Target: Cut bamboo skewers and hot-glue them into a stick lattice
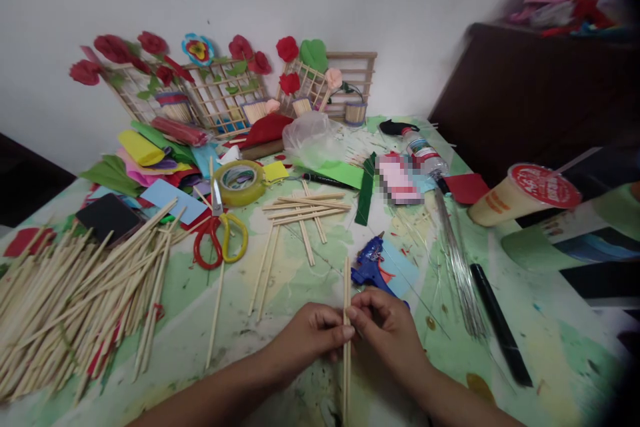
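Observation:
Two thin wooden sticks stand side by side in front of me, pointing away from the table's near edge. My left hand pinches them from the left, with its thumb across the pair. From the right, my right hand pinches the same sticks slightly higher up. Just beyond my right hand lies a blue glue gun, partly hidden by the fingers. Ahead of my hands several loose sticks lie crossed over one another. A large heap of sticks covers the table's left side.
Scissors and a tape roll lie left of centre. A wire bundle and a black tube are on the right, near a sealed cup and a plastic bottle. Stick lattices with paper flowers lean on the wall.

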Available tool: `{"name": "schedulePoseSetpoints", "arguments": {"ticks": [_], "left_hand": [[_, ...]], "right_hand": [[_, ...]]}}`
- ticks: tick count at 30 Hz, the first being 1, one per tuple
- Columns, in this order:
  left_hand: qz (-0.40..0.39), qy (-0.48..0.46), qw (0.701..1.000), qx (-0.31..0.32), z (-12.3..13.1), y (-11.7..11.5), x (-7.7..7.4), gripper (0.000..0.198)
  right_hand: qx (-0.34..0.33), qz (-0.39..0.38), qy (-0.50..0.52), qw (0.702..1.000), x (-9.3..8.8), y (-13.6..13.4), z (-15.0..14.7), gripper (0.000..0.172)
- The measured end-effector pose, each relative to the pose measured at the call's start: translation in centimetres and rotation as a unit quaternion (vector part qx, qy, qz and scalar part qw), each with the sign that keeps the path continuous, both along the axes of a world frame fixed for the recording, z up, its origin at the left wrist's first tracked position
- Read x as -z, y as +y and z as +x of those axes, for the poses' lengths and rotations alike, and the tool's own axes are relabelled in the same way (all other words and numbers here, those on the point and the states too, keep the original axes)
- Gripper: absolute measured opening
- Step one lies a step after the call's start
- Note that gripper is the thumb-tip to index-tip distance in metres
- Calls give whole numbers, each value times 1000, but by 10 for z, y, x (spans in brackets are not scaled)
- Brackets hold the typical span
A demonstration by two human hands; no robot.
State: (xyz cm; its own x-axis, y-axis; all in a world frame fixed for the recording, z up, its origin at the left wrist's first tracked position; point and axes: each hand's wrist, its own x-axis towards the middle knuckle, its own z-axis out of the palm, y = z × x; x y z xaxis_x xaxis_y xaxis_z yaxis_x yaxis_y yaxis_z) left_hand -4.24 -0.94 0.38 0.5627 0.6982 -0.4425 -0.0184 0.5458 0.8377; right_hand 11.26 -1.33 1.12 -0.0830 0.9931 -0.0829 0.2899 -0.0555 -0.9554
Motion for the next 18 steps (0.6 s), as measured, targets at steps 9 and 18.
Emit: {"name": "schedulePoseSetpoints", "arguments": {"ticks": [9, 18], "left_hand": [[26, 25, 977, -212, -12, 20, 0, 29], [11, 4, 968, -252, -16, 30, -1, 26]], "right_hand": [[-107, -28, -24, 994, 6, -3, 0, 22], [-134, 6, -116, 984, 10, -6, -6, 26]]}}
